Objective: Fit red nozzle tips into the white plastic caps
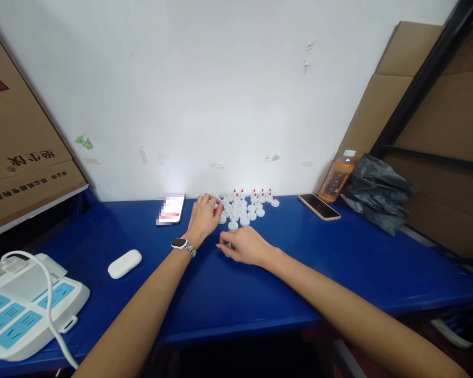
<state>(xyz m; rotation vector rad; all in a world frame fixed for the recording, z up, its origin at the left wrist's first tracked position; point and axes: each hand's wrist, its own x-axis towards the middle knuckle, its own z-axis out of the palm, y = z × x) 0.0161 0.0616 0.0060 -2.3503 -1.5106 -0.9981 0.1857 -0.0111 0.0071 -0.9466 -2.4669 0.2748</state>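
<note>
Several small white caps with red tips (249,206) stand in a cluster on the blue table (307,273) near the wall. My left hand (204,216), with a watch on its wrist, rests at the cluster's left edge, fingers curled on a small red-and-white cap. My right hand (245,245) lies on the table just in front of the cluster, fingertips pinched around a small piece that I cannot make out.
A lit phone (171,209) lies left of the caps, a dark phone (319,206) to their right. An orange drink bottle (336,179) and a grey plastic bag (378,194) sit far right. A white earbud case (124,263) and a power strip (19,310) lie at left. Cardboard boxes (19,142) flank the table.
</note>
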